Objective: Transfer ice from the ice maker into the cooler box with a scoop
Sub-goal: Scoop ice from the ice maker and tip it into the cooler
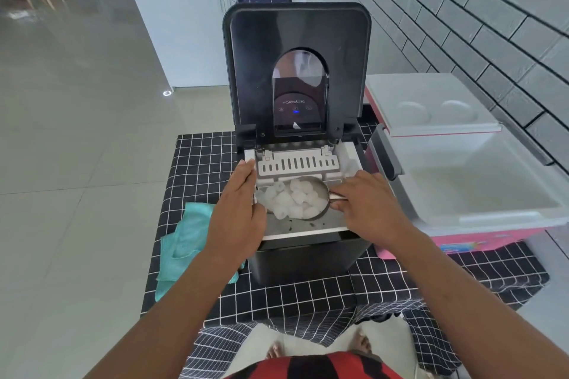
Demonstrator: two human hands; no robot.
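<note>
Nearest the wearer, the black-and-white grid-checked cloth [277, 301] carries everything; a crumpled teal microfibre cloth [187, 234] lies by its left edge. Both hands work at the black countertop ice maker [308, 255], mid-cloth, w/ its lid [297, 40] tipped up. Left hand [238, 206] rests loosely open on the left rim of the ice bin, gripping nothing. Right hand [366, 203] is closed round the handle of the round stainless-steel scoop [320, 200], which sits inside the bin heaped w/ white bullet-shaped ice [292, 200]. Risks, as I judge: the load is piled above the rim, so a tilt or quick swing right would shed pieces onto the cloth; the scoop may also clip the bin's right wall on the way out. The pink-and-white plastic cooler box [462, 194] stands open just beside the maker, toward the cloth's right edge, looking empty. Farthest, on the lid's window: "olectric", plus a small blue light; the icons are too small to read.
</note>
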